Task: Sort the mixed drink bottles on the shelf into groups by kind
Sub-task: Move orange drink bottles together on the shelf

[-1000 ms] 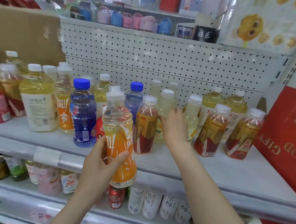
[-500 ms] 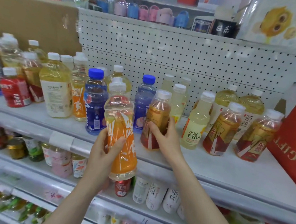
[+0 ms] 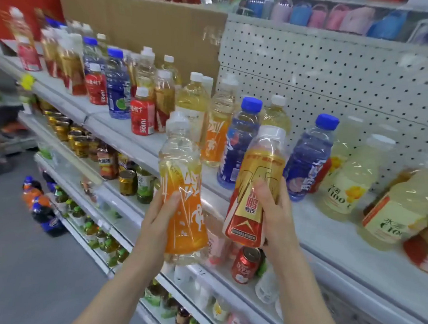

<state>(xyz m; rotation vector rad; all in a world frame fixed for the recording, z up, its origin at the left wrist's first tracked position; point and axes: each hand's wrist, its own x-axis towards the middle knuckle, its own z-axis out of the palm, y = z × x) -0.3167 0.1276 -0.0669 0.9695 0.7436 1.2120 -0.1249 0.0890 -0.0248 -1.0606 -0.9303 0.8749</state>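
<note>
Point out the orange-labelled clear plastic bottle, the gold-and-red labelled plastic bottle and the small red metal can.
orange-labelled clear plastic bottle [image 3: 186,222]: head view, orange label.
gold-and-red labelled plastic bottle [image 3: 244,223]: head view, red label base.
small red metal can [image 3: 245,266]: head view, side wall.

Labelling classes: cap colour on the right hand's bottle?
White cap on the gold-and-red plastic bottle; head view.

A small shop aisle, drinks section.

Behind the person's fingers [image 3: 264,195] runs a tiered metal shelf [image 3: 328,234] crowded with bottled drinks [image 3: 236,148] against a pegboard back panel [image 3: 338,76]. Below the fingers, lower tiers hold cans and jars [image 3: 127,181]. Far to their left, a yellow tag [image 3: 27,81], perhaps a price label, sits on the shelf edge.
</note>
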